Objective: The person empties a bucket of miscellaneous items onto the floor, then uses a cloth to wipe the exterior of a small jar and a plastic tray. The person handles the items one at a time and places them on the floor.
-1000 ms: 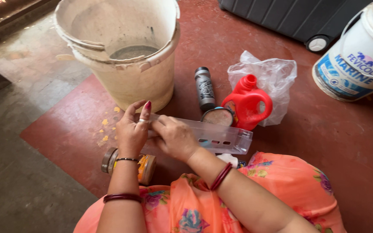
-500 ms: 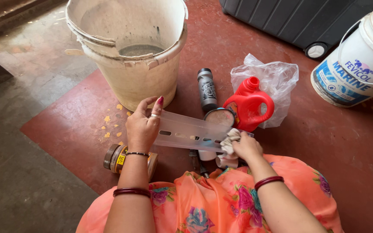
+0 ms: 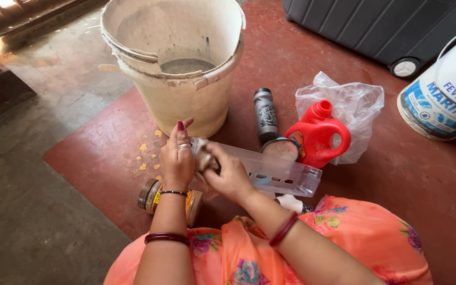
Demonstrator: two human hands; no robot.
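Left hand (image 3: 177, 161) clamps the near end of a long clear plastic tray (image 3: 270, 171), thumb side wrapped on it, 1 ring on a finger. Right hand (image 3: 231, 177) is closed around a small grey cloth (image 3: 205, 158), pressing it against the same end of the tray, just beside the left hand. The tray is a narrow, see-through trough with slots along one wall, held above the red floor (image 3: 397, 169) in front of the person's lap, running out to the right.

Behind the hands stands a big cream bucket (image 3: 186, 100), rim cracked and chipped, inside dusty, with a shallow pool of grey water at the bottom. Yellow flakes lie on the floor to its left. To the right, a slim grey bottle (image 3: 265, 113) lies on its side. Next to it a glossy red plastic jug (image 3: 317, 137) with a handle and capped spout, partly backed by a crinkled clear plastic bag (image 3: 352, 105). A round lid or tin (image 3: 281, 149) shows just behind the tray, touching the jug. Under the left wrist a jar (image 3: 157, 195) with a yellow label lies on its side. Far right, 1 white pail (image 3: 444, 95) with a blue band and wire handle; contents hidden.
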